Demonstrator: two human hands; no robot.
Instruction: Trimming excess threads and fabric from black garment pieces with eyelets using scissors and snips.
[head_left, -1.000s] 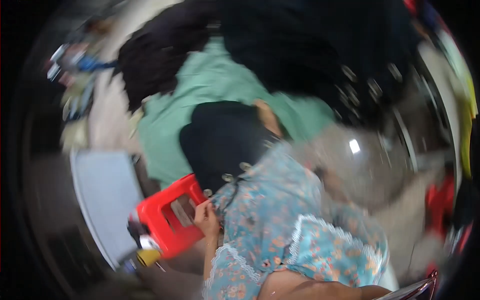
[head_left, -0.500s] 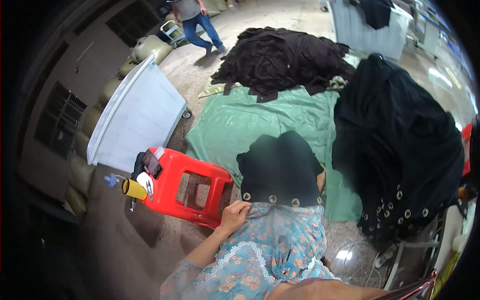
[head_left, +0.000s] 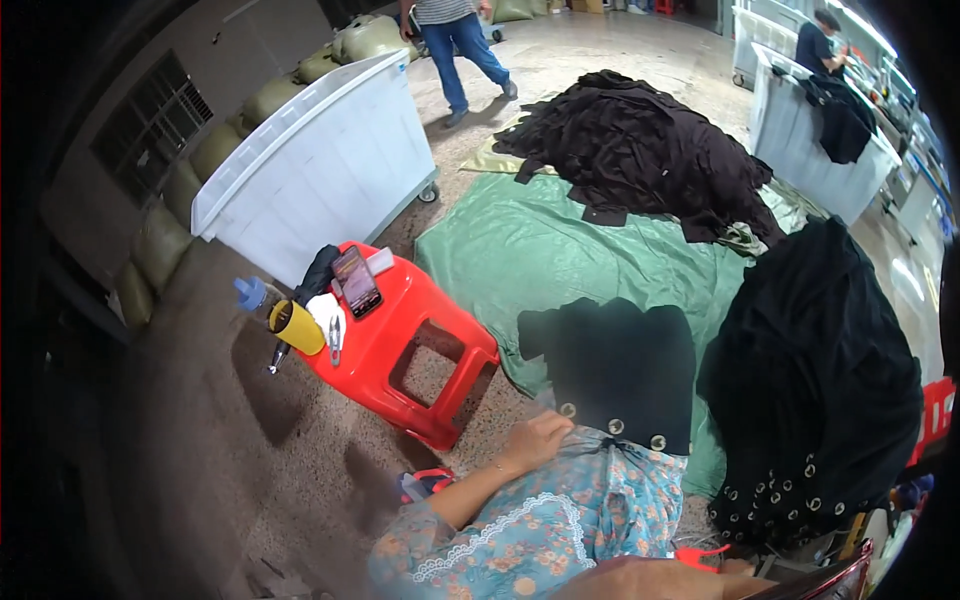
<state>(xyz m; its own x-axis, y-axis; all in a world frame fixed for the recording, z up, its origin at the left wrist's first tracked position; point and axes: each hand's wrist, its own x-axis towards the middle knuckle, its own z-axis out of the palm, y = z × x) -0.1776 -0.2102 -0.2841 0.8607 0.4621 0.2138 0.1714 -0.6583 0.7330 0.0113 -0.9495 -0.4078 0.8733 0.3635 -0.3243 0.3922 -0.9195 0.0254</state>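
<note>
A black cloth piece (head_left: pixel 620 365) with a row of metal eyelets along its near edge lies over my lap, on the floral apron (head_left: pixel 540 535). My left hand (head_left: pixel 538 442) is closed on the cloth's near left corner, fingers pinched beside an eyelet. From the lower edge my right forearm reaches to the right. Only a bit of my right hand (head_left: pixel 738 567) shows there, its fingers hidden, close to a red item (head_left: pixel 702 557) whose kind I cannot make out. At right lies a heap of black cloth (head_left: pixel 815 380) with similar eyelets.
A red stool (head_left: pixel 425 340) at left bears a phone (head_left: pixel 357 282), thread snips (head_left: pixel 335 340) and a yellow roll (head_left: pixel 297 327). Beyond are a white wheeled bin (head_left: pixel 320 160), a green sheet (head_left: pixel 560 245), a dark garment pile (head_left: pixel 640 150) and a walking person (head_left: pixel 465 55).
The view has shifted, so the stool and bins sit differently in it. My left hand stays at the cloth's corner. The red item by my right hand has come into view.
</note>
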